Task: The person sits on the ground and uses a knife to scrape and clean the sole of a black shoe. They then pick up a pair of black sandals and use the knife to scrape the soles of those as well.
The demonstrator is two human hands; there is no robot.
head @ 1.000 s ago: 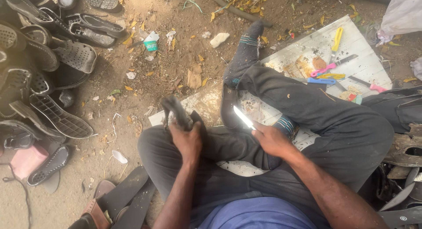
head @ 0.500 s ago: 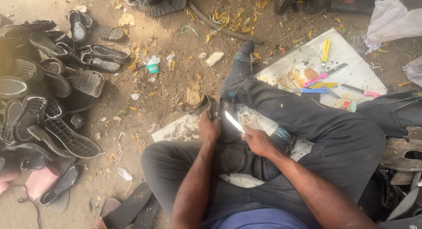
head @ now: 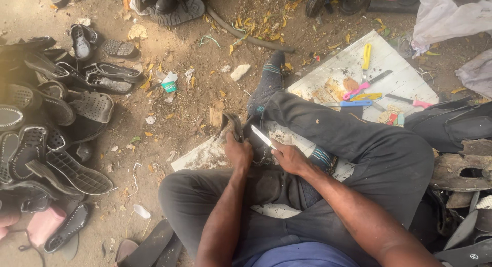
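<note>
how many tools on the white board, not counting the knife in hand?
About 5 on the board: yellow tool at the far edge, pink-handled blade mid-board, blue tool below it, yellowish one between them, pink-handled tool near-right. Scraps may hide more.

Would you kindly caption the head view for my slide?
Seated on dirt, left hand holds a dark shoe piece, right hand a knife; shoes piled alongside.

Dark grey trousers (head: 359, 144); white board (head: 394, 72); yellow-handled tool (head: 366, 55); pink-handled tool (head: 356, 90); blue shirt (head: 302, 257).
</note>
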